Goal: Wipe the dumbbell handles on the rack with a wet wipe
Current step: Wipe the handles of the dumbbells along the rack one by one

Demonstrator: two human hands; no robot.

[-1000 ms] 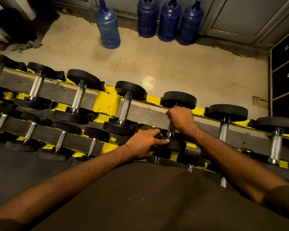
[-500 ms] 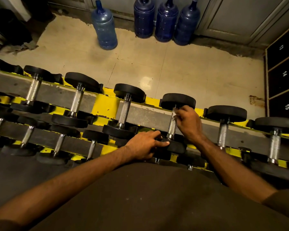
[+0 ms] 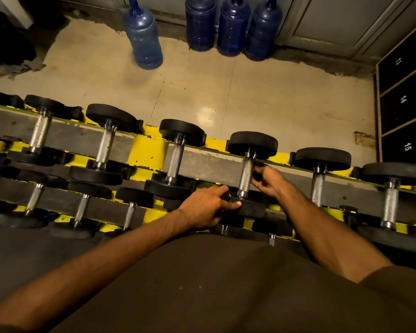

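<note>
1. Room: beige tiled floor beyond the rack, scuffed and dark along the far wall. A light-blue jug stands by itself; three dark-blue jugs stand in a row to its right, against the wall. Black lockers numbered 13, 14, 15 sit at the right edge.
2. Rack: yellow frame w/ grey shelves in two tiers, running diagonally across my view. The upper tier holds six big dumbbells w/ black heads and knurled metal handles. The lower tier holds smaller dumbbells toward the rack's left end.
3. Task item: the dumbbell fourth from the left on the upper tier, lying across the shelf w/ its handle fully bare.
4. Left hand: arm reaches in from bottom left. The palm faces down on the left edge of that dumbbell's near head – fingers nearly straight, thumb laid flat along the rim. It's resting there, not clenched.
5. Right hand: arm comes in from the right. The fingers are curled, tips against the right side of the handle's upper half, not wrapped around it. Can't tell whether it's grasping anything – too dark to make out a wet wipe.
6. Dark shirt fills the bottom of the frame.
</note>
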